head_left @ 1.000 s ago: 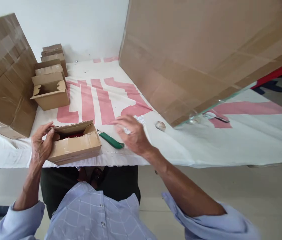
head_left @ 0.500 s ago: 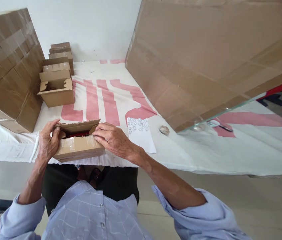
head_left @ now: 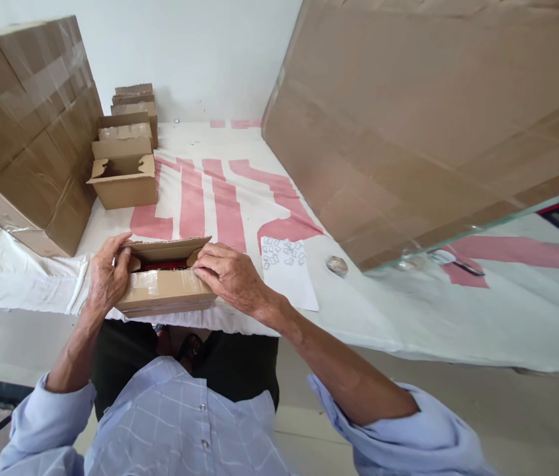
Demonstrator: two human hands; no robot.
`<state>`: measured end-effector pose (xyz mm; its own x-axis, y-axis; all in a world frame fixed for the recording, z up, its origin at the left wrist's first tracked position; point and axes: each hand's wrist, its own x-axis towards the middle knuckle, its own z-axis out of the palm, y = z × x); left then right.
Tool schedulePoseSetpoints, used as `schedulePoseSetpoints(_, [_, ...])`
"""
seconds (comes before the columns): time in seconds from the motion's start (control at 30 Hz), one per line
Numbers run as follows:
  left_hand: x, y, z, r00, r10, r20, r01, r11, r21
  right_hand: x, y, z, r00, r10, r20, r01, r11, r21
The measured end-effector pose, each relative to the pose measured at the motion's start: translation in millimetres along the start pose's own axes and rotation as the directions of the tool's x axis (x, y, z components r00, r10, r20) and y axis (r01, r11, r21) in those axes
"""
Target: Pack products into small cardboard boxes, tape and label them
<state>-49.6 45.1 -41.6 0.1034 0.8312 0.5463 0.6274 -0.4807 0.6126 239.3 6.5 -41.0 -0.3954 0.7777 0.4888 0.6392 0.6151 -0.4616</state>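
Box (head_left: 165, 291), small, cardboard, taped on its front face, sits at the near edge of the table (head_left: 408, 311) with its top flaps partly open; something red shows inside. Left hand (head_left: 107, 277) grips the box's left end, fingers curled over the flap. Right hand (head_left: 230, 277) rests on the right end, fingertips on the flap edge, fingers loosely bent. Paper sheet (head_left: 287, 271), printed with rows of small marks too fine to read, lies just right. Large red lettering on the table cover (head_left: 200, 198) is only partly visible and cannot be read.
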Motion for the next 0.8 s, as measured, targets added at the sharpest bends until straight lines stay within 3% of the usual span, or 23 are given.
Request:
schedulePoseSetpoints(0.43, [0, 4, -1, 0.999, -0.029, 0.038, 0.029, 0.999, 0.020, 1, 3, 6, 0.999, -0.050, 0.022, 0.052, 0.994, -0.097])
schedulePoseSetpoints(0.67, [1, 7, 0, 0.999, -0.030, 0.033, 0.029, 0.999, 0.023, -11, 0, 22, 0.953, -0.194, -0.233, 0.135, 0.959, -0.249])
schedulePoseSetpoints(0.8, [2, 9, 0, 0.999, -0.027, 0.025, 0.026, 0.999, 0.026, -21, 1, 28, 0.926, -0.240, -0.291, 0.152, 0.944, -0.294])
